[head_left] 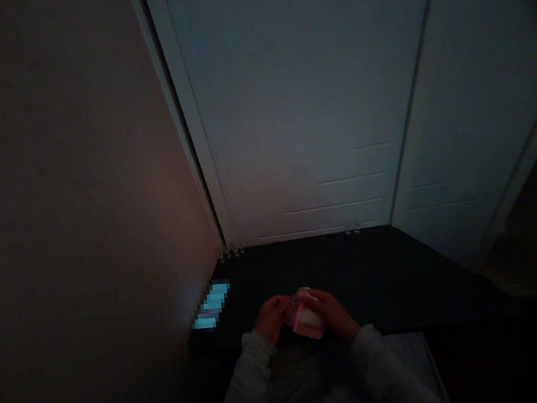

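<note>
A small pink and white item (309, 318), lit reddish, is held between my two hands over the near part of a dark table. My right hand (331, 311) is closed on its upper right side, with the thumb lying across it. At its left edge, the fingers of my left hand (273, 317) pinch a small part that looks clear or shiny. The dim light hides what exactly that part is. Pale sleeves cover both wrists.
The dark tabletop (350, 269) reaches back to pale panels (306, 98). Small shiny pieces (231, 252) stand at its back left corner, and others (352, 227) at the back edge. A blurred, glowing screen (212, 305) lies at the left beside a wall (83, 180).
</note>
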Tool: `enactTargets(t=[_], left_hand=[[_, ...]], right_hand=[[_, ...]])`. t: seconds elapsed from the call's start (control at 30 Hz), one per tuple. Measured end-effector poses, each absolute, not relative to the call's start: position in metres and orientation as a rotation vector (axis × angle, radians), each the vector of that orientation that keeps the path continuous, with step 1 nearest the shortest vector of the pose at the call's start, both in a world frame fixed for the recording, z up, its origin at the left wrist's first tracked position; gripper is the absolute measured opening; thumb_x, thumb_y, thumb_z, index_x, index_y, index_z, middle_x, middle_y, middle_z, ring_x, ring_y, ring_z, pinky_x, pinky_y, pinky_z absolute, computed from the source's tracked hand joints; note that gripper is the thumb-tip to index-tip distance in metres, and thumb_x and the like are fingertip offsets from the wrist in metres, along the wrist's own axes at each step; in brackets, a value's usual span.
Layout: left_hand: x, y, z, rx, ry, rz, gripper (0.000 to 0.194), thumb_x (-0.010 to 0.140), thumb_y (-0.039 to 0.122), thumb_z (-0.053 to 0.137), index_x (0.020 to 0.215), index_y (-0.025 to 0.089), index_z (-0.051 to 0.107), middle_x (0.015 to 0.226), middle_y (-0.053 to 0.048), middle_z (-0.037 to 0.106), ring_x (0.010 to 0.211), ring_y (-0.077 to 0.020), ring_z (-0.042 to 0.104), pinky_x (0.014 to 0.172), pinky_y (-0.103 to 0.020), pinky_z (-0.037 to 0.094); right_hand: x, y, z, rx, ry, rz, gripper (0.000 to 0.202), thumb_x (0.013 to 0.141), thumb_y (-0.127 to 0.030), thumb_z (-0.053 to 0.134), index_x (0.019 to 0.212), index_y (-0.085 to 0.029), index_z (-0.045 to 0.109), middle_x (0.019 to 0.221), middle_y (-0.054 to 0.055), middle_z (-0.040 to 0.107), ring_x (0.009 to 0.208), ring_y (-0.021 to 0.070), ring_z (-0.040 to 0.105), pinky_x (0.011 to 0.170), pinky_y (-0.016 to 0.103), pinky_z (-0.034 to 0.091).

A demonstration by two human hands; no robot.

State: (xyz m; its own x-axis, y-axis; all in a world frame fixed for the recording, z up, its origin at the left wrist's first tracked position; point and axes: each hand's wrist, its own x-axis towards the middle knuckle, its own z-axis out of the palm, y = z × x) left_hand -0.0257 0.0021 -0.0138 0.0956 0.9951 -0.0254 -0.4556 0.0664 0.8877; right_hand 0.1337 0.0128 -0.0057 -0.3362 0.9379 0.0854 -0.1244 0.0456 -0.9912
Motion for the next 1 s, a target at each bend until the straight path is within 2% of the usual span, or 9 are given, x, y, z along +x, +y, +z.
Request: enactTargets(t=[0.23,0.5,0.83,1.0], left_hand=[[-0.0261,0.0031,-0.0157,0.864,0.807,1.304,0.024,0.06,0.029,0.064,0.073,0.009,0.059,0.059,-0.002,0.055,0.052,-0.0093,0.048,0.05,-0.022,0.035],[-0.0271,0.0044,-0.0177,0.868,0.79,1.315,0.024,0.059,0.029,0.064,0.073,0.01,0.059,0.061,-0.002,0.056,0.054,-0.0096,0.049,0.053,-0.023,0.035],[-0.0248,0.0033,-0.0155,0.909,0.816,1.273,0.027,0.058,0.033,0.064,0.073,0.01,0.058,0.058,-0.001,0.054,0.051,-0.0089,0.046,0.05,-0.023,0.034],[-0.022,0.0009,-0.0122,0.964,0.88,1.259,0.028,0.054,0.03,0.067,0.072,0.011,0.058,0.061,-0.002,0.057,0.054,-0.0102,0.049,0.053,-0.024,0.035]], right_hand=[[0.1343,0.0149,-0.0054,-0.93,-1.356,1.397,0.04,0.065,-0.046,0.054,0.088,-0.013,0.06,0.082,0.007,0.062,0.07,0.0179,0.054,0.06,0.027,0.042],[0.1348,0.0119,-0.0016,-0.837,-1.385,1.497,0.04,0.067,-0.045,0.053,0.091,-0.014,0.059,0.083,0.006,0.061,0.069,0.0158,0.054,0.059,0.025,0.041],[0.1365,0.0168,-0.0057,-0.904,-1.487,1.474,0.035,0.063,-0.04,0.057,0.085,-0.014,0.062,0.074,0.003,0.06,0.062,0.0134,0.052,0.054,0.023,0.038],[0.1368,0.0194,-0.0108,-0.879,-1.422,1.46,0.033,0.063,-0.04,0.058,0.081,-0.013,0.063,0.087,0.006,0.06,0.064,0.0139,0.053,0.057,0.025,0.04]])
